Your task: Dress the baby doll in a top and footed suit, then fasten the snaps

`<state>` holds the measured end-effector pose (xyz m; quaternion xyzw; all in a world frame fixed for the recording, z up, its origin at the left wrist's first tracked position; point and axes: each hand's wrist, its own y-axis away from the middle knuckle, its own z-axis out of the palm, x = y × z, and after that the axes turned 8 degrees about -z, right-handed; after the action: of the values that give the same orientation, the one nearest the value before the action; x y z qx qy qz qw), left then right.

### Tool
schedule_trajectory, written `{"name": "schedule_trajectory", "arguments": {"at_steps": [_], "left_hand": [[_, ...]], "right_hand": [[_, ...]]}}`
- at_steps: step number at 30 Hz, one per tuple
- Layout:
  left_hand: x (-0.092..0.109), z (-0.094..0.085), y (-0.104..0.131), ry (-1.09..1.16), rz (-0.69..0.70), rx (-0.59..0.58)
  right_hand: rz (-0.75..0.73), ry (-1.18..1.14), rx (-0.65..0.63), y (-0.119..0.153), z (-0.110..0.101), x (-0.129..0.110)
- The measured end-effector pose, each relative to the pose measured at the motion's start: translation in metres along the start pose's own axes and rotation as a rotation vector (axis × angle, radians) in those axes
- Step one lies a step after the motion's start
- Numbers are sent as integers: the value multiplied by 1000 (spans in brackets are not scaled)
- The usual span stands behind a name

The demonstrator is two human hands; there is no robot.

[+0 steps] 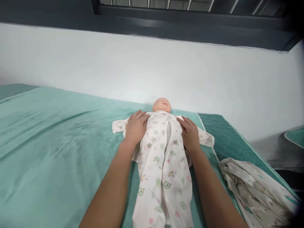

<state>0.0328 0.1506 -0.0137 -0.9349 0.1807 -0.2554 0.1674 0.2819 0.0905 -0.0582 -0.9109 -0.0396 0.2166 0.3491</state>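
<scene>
Both hands, left (pixel 137 127) and right (pixel 190 134), flat on the printed baby outfit (pixel 163 158), one per side at chest level, fingers slightly spread, nothing clamped. Outfit lies between them on green bedding (pixel 71 158), below doll head (pixel 161 104).

Likely a bedroom, given the green sheet (pixel 59 142).

2 bare forearms (pixel 111 186) (pixel 211 186), bare hands (pixel 136 126) (pixel 190 133), nails (pixel 139 110) seemingly short
</scene>
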Motion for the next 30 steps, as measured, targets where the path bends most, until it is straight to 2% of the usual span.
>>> {"name": "schedule_trajectory", "arguments": {"at_steps": [2, 7, 11, 14, 16, 19, 25, 30], "left_hand": [[-7, 4, -3, 26, -24, -49], [-18, 9, -7, -6, -110, -17], [-24, 11, -9, -67, -169, -1], [-29, 9, -8, -96, -242, 34], [-30, 7, -7, -105, -286, 47], [-30, 3, -5, -111, -296, 28], [-28, 3, -3, -125, -268, 11], [-24, 6, -4, -137, -303, 13]], "right_hand": [[10, 56, -47, -5, 2, 4], [75, 193, -182, -22, -4, 16], [308, 242, -298, -30, -10, 34], [462, 204, -326, -30, -15, 46], [496, 158, -322, -28, -17, 51], [473, 112, -303, -25, -17, 54], [348, 30, -108, -18, -13, 54], [367, 21, -80, -18, -10, 52]]}}
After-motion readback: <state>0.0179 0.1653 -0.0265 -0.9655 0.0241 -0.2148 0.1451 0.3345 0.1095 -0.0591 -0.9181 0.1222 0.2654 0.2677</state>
